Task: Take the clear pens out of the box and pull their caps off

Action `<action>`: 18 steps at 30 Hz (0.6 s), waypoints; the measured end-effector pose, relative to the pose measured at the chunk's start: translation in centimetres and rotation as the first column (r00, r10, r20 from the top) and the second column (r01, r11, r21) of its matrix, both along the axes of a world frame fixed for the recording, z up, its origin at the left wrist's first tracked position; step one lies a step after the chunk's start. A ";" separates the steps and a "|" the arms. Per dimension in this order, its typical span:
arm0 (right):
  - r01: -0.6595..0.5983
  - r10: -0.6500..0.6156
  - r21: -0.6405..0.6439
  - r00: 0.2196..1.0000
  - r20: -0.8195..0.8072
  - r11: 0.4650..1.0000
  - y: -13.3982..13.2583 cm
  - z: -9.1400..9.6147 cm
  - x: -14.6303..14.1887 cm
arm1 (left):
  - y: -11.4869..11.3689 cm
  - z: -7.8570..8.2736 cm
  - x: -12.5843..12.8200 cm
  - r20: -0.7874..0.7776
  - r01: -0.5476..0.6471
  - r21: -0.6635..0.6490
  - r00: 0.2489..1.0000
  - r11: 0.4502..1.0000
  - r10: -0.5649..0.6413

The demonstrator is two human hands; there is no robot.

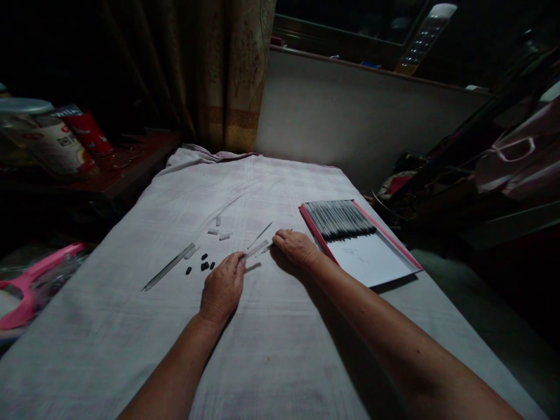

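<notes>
My left hand (223, 286) is closed on a clear pen barrel (257, 249), which points up and to the right just above the cloth. To its right, my right hand (297, 246) is low over the cloth with its fingers bent together; what they hold is hidden. A thin pen refill (259, 234) lies just beyond the barrel. Left of my hands are several small black plugs (205, 266) and several short clear caps (213, 231). Farther left lie pens or long clear pen parts (170, 266), side by side.
An open box with red sides (315, 230) stands to the right, with a row of clear, dark-tipped pens (339, 219) on its white base. A pale checked cloth (144, 344) covers the table. At left are jars (52, 146) on a dark side table and a pink plastic object (32, 286).
</notes>
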State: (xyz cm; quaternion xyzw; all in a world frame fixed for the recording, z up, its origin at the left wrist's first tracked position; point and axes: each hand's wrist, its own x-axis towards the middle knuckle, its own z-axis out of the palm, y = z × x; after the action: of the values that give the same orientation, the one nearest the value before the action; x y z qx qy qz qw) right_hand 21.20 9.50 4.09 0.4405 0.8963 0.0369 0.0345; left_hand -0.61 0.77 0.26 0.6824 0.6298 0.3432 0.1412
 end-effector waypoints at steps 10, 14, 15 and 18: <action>0.323 -0.280 -0.363 -0.275 -0.920 0.874 -4.5 -1.9 -0.4 | 0.0 -0.4 0.3 -0.045 0.057 0.141 0.998 0.988 -0.051; 0.268 -0.268 -0.445 -0.507 -0.820 0.854 -6.0 -1.4 -1.2 | -0.2 -0.6 0.4 -0.112 0.102 0.203 0.990 0.974 -0.081; 0.270 -0.257 -0.447 -0.527 -0.810 0.853 -6.0 -1.3 -1.3 | -0.2 -0.6 0.4 -0.121 0.103 0.203 0.990 0.974 -0.079; 0.274 -0.242 -0.450 -0.556 -0.795 0.850 -5.9 -1.1 -1.4 | -0.2 -0.6 0.4 -0.134 0.103 0.190 0.988 0.976 -0.079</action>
State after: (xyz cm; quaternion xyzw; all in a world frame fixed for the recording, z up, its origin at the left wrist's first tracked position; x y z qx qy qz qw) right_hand 19.75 3.62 2.97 0.4840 0.3301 -0.3528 -0.7296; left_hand -0.23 0.57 -0.36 0.7414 0.5685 0.3531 0.0488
